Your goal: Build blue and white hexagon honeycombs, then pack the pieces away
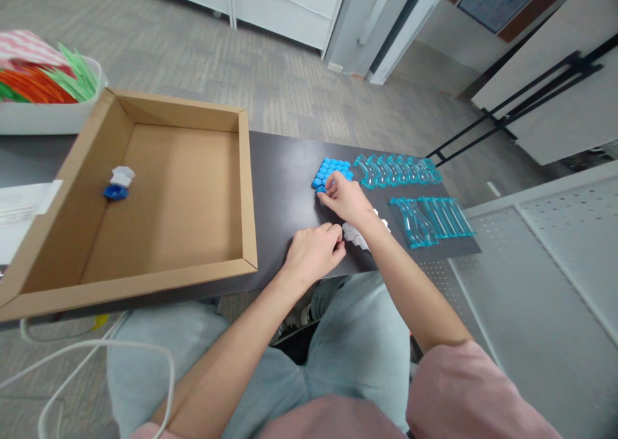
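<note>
My right hand [345, 199] reaches to a cluster of small blue hexagon pieces [332, 168] on the dark table [284, 181]; its fingertips pinch one piece at the cluster's near edge. My left hand [313, 252] rests closed on the table just left of a group of white hexagon pieces [356, 235], its fingertips touching the nearest one. My right forearm partly covers those white pieces.
A large open cardboard box [159, 188] sits to the left, holding a blue and a white piece [118, 183]. Two rows of clear teal curved track pieces [396, 168] [432, 217] lie to the right. A white bin [43, 91] of orange and green strips stands far left, papers [24, 207] below it.
</note>
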{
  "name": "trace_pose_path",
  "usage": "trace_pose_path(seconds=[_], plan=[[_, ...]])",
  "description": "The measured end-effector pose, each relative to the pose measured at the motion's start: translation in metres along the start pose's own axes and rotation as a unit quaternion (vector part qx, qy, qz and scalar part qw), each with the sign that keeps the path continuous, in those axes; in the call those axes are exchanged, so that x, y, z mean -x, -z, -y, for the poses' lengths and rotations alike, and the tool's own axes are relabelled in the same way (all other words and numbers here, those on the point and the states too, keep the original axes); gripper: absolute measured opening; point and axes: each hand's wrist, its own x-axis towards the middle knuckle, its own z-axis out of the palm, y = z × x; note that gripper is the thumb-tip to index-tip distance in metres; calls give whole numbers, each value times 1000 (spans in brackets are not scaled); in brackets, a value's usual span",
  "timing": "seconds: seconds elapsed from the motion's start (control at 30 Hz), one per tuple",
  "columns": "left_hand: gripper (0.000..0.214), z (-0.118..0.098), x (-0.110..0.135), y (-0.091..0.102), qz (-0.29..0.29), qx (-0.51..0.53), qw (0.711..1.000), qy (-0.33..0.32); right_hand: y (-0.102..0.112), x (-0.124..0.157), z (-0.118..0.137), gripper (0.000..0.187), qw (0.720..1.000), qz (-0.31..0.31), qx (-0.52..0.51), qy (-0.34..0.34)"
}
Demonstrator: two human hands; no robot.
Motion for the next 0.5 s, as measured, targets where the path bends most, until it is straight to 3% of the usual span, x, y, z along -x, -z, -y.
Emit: trace_pose_path(seconds=[0.5], plan=[[16,0,1,2,-1,-4,1000,-5,0,1,2,25,999,-18,37,0]])
